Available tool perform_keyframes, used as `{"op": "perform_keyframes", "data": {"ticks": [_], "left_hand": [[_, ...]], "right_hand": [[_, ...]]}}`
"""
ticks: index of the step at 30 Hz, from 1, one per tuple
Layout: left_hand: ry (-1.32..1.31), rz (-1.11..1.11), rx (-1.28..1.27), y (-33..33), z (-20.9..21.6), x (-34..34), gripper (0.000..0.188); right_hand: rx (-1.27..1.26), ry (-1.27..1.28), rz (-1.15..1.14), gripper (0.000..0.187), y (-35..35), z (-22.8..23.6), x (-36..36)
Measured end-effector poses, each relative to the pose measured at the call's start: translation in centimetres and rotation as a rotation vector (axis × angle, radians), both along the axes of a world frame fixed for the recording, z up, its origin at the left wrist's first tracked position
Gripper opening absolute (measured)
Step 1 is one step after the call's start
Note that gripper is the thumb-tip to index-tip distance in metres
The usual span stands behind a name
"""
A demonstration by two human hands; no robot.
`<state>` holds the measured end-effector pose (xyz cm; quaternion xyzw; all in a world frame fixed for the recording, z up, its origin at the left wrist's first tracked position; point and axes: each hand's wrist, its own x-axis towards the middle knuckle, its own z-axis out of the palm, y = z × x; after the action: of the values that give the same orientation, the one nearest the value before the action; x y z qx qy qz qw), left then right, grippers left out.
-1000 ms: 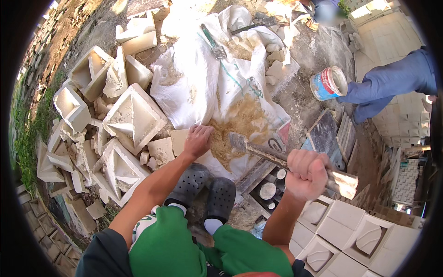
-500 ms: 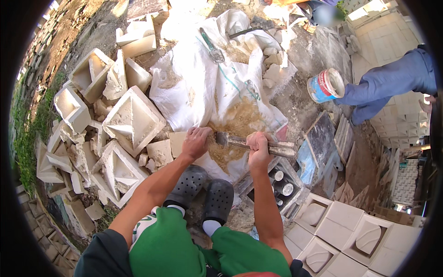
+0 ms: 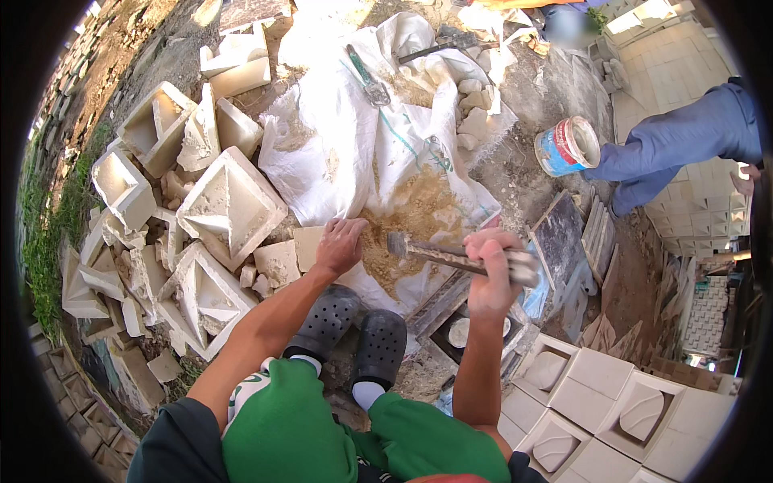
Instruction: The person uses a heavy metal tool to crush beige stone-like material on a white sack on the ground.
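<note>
Ground (image 3: 555, 105) of grey dirt lies under a white sack (image 3: 322, 105) strewn with tan grit (image 3: 415, 197). Broken cream blocks (image 3: 233, 205) crowd its left edge; a strip of dirt parts it from a bucket (image 3: 564, 149). Over the grit slants a worn, dusty hammer-like tool (image 3: 439, 256), right hand's (image 3: 493, 262) fingers wrapped round its handle. Left hand's (image 3: 341, 244) fingers bunch together by the sack's lower edge; I cannot tell what they pinch.

Bright daylight, strongest at the top, where the ground (image 3: 310, 44) burns out to white and the upper part of the white sack (image 3: 394, 145) glares; lower down, the shade is soft and even. The hammer (image 3: 443, 255) smears with motion blur at its handle end. A round patch at upper right is blurred, and pale tiles (image 3: 597, 388) bend toward the black fisheye rim
</note>
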<state>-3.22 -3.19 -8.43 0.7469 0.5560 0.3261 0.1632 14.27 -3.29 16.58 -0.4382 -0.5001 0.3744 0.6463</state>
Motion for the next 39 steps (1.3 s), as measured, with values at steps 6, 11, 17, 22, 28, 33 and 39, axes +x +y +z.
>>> {"op": "perform_keyframes", "data": {"ticks": [6, 11, 17, 22, 28, 33, 39], "left_hand": [[-0.004, 0.017, 0.013, 0.0, 0.2, 0.3, 0.032], [0.001, 0.008, 0.005, -0.3, -0.6, -0.4, 0.032], [0.031, 0.02, 0.01, 0.0, -0.4, -0.4, 0.035], [-0.017, 0.018, 0.015, 0.0, 0.1, -0.2, 0.033], [-0.02, 0.027, 0.001, 0.1, 0.0, 0.2, 0.036], [-0.024, 0.023, -0.009, -0.1, -0.1, -0.4, 0.038], [-0.027, 0.024, -0.021, 0.0, -0.1, -0.5, 0.04]], "right_hand": [[-0.314, 0.243, -0.028, 0.033, 1.1, -6.5, 0.0], [-0.137, 0.212, 0.211, 0.035, 0.5, -2.0, 1.1], [0.069, 0.304, 0.35, 0.031, -0.6, 6.0, 2.2], [-0.128, -0.145, 0.105, 0.018, 0.3, -0.3, 0.2], [-0.367, 0.085, 0.119, 0.024, 0.7, -7.8, -0.3], [-0.142, 0.185, 0.274, 0.033, 0.2, -2.0, 0.1], [0.075, 0.338, 0.469, 0.029, -0.7, 6.0, 2.3]]}}
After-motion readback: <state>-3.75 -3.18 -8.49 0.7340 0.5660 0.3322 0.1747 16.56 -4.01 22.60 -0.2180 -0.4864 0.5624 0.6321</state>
